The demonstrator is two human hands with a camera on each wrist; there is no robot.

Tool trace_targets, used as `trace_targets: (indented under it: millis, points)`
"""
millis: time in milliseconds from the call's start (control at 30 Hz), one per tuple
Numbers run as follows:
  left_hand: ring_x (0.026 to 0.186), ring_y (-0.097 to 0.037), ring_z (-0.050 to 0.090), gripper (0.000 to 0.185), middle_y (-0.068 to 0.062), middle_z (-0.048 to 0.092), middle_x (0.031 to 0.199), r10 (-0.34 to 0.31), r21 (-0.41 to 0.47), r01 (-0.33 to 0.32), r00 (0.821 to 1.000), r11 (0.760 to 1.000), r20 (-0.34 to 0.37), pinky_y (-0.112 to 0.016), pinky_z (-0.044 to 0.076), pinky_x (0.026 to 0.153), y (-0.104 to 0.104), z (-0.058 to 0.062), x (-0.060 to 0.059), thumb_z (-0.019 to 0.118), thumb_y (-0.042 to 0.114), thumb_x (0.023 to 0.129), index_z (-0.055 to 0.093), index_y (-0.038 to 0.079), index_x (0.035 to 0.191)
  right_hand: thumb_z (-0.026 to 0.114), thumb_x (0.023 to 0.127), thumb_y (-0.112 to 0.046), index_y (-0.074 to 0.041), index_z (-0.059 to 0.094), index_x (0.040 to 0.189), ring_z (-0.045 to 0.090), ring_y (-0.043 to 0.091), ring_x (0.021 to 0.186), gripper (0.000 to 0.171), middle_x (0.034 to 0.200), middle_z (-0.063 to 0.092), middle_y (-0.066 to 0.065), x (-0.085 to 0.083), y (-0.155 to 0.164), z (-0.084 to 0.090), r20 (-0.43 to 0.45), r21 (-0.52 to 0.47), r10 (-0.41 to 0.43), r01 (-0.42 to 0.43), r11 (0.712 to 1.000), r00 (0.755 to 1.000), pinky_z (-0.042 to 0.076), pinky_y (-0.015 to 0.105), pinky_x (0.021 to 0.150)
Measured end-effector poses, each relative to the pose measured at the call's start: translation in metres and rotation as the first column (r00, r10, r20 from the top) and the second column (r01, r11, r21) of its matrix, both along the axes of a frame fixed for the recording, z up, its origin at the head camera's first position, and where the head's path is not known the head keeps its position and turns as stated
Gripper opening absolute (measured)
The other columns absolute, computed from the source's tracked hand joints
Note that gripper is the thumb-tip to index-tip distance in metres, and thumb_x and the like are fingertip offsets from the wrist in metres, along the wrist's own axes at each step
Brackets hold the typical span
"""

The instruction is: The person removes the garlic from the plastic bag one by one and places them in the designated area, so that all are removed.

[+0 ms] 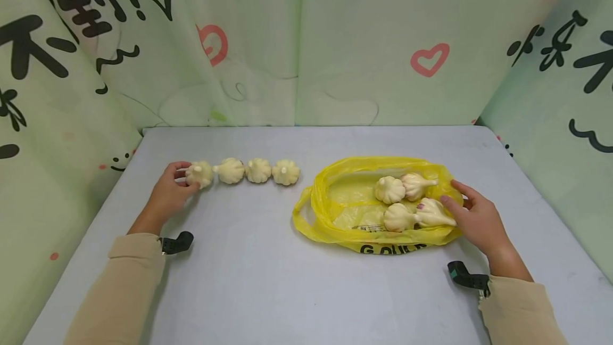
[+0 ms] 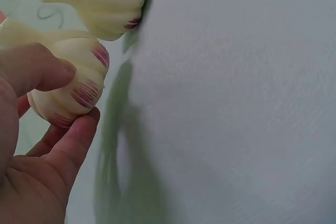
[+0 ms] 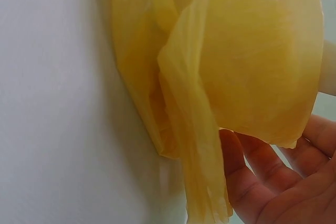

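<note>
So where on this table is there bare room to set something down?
Bare: the front strip between both sleeves, the gap between the garlic row and yellow bag, and the back by the curtain. Crowded: around the left hand on the end garlic, and the right hand at the bag.

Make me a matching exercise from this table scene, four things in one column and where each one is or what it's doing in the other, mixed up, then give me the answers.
Things
1. left hand
2. right hand
3. yellow plastic bag
4. row of garlic bulbs

States or places
A. lies open on the table with four garlic bulbs inside
B. lined up on the table left of the bag
C. grips the end garlic bulb of the row
D. fingers rest on the bag's right edge

Pairs: 1-C, 2-D, 3-A, 4-B
</note>
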State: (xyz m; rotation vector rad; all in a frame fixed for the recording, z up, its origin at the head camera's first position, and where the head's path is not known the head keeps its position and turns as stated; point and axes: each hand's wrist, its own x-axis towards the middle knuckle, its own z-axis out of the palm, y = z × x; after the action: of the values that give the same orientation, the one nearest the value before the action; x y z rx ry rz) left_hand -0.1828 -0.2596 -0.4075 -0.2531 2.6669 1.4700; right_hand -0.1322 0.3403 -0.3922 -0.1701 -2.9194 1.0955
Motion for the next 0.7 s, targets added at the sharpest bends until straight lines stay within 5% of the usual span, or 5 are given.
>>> trace_targets:
  millis: [200, 367, 700]
  points:
    - [0.123, -0.038, 0.050, 0.060, -0.029, 0.042, 0.142, -0.014, -0.023, 0.014, 1.000, 1.000, -0.018, -0.040, 0.045, 0.092, 0.001, -0.008, -0.003, 0.060, 0.011, 0.096, 0.033, -0.002, 0.149, 0.049, 0.104, -0.043, 0.004, 0.031, 0.154, 0.044, 0.046, 0.112, 0.071, 0.142, 0.039, 0.040, -0.001, 0.000, 0.000, 0.014, -0.003, -0.001, 0.001, 1.000, 1.000, 0.043, 0.029, 0.071]
    - [0.133, -0.043, 0.044, 0.060, -0.030, 0.040, 0.146, -0.027, -0.081, 0.024, 0.999, 0.996, -0.037, -0.052, 0.041, 0.104, 0.004, -0.010, -0.005, 0.057, 0.010, 0.097, 0.034, -0.002, 0.151, 0.048, 0.104, -0.044, 0.004, 0.030, 0.154, 0.043, 0.049, 0.117, 0.071, 0.144, 0.036, 0.040, -0.001, 0.000, 0.001, 0.025, -0.001, -0.005, 0.005, 1.000, 1.000, 0.042, 0.040, 0.077]
    - [0.135, -0.046, 0.039, 0.065, -0.031, 0.038, 0.148, -0.020, -0.129, 0.015, 0.999, 0.992, -0.041, -0.057, 0.037, 0.107, 0.005, -0.013, -0.010, 0.055, 0.008, 0.097, 0.028, -0.003, 0.155, 0.049, 0.104, -0.044, 0.004, 0.032, 0.153, 0.045, 0.044, 0.109, 0.071, 0.140, 0.041, 0.040, -0.001, 0.001, 0.000, 0.006, 0.009, -0.001, 0.001, 1.000, 1.000, 0.039, 0.030, 0.070]
